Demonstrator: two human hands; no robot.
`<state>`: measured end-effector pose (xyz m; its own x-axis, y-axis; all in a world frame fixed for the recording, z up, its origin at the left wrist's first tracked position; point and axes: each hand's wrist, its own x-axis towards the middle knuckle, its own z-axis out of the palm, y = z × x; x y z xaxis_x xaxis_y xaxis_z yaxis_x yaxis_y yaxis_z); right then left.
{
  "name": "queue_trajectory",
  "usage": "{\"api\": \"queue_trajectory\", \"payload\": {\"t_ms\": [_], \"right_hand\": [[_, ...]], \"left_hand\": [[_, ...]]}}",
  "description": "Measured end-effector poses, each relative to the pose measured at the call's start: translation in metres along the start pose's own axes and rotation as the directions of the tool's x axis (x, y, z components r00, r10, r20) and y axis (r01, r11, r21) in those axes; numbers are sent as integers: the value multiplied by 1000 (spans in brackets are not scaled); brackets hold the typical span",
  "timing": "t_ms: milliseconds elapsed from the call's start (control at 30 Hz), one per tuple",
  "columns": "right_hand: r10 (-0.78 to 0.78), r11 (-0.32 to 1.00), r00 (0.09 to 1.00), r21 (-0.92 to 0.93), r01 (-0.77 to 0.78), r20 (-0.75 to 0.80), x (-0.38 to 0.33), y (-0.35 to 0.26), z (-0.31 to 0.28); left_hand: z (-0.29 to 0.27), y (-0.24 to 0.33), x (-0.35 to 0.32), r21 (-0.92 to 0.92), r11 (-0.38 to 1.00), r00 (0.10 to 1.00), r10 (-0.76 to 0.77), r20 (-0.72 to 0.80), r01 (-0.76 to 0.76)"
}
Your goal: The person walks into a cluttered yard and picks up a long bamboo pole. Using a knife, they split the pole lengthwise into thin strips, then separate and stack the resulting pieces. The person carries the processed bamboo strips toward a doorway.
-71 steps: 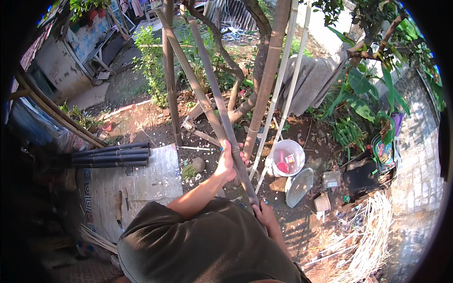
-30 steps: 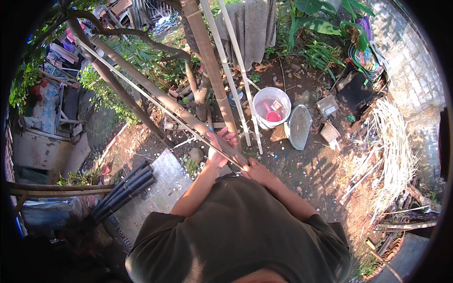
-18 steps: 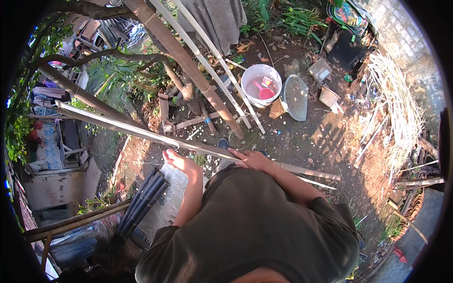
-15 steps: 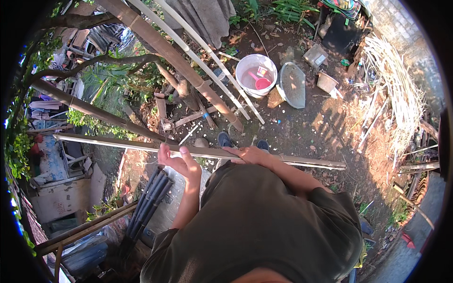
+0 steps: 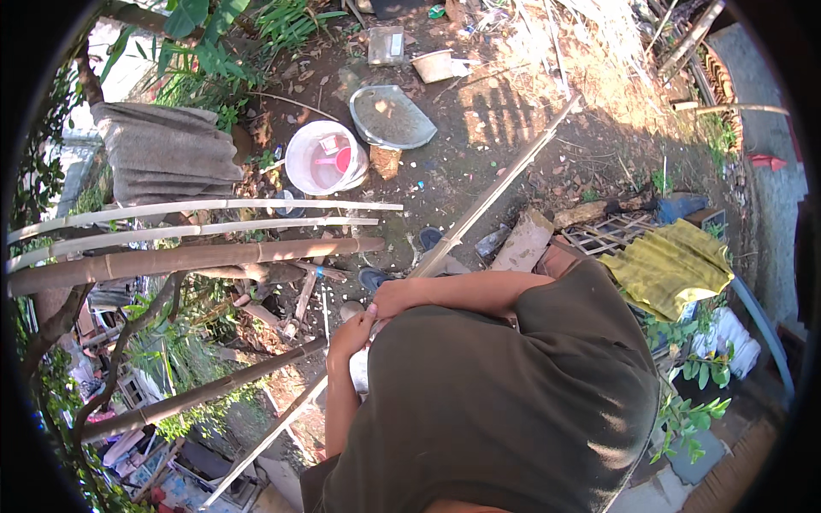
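A long split bamboo pole (image 5: 479, 209) runs slantwise in front of my body, its far end up to the right and its near end down to the left. My right hand (image 5: 395, 297) is wrapped round its middle part. Right beside it, my left hand (image 5: 349, 335) is closed on the same pole, its thumb close to the right hand. My body and hands hide the pole's middle and part of the grip. Past the pole, my two shoes (image 5: 374, 279) show on the soil.
To the left lie a thick brown bamboo pole (image 5: 197, 258), two pale bamboo strips (image 5: 282, 204) and another bamboo pole (image 5: 205, 389). Ahead stand a white bucket (image 5: 299, 162) with a pink dipper and a grey basin (image 5: 393, 120). A yellow cloth (image 5: 671, 269) lies at right.
My view has turned to the right. The split pole now slants, its right end swung away from me. My left hand, open before, has closed on the pole next to my right hand.
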<state>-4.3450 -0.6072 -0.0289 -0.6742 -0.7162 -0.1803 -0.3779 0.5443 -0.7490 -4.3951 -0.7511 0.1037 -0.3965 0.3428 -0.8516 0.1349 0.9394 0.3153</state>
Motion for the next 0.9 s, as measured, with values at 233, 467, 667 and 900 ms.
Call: {"api": "queue_trajectory", "payload": {"t_ms": [233, 467, 667, 900], "right_hand": [[86, 995, 955, -19, -95, -283, -28, -3, -8], [140, 990, 952, 14, -142, -274, -42, 0, -10], [556, 829, 488, 402, -390, -673, -104, 6, -38], [943, 14, -298, 878, 478, 147, -129, 70, 31]], "left_hand": [[1, 2, 24, 256, 967, 997, 8, -72, 10], [-1, 8, 26, 411, 908, 988, 126, -93, -77], [20, -37, 25, 393, 920, 976, 102, -195, -18], [-18, -29, -3, 447, 894, 967, 134, -216, -24]]}}
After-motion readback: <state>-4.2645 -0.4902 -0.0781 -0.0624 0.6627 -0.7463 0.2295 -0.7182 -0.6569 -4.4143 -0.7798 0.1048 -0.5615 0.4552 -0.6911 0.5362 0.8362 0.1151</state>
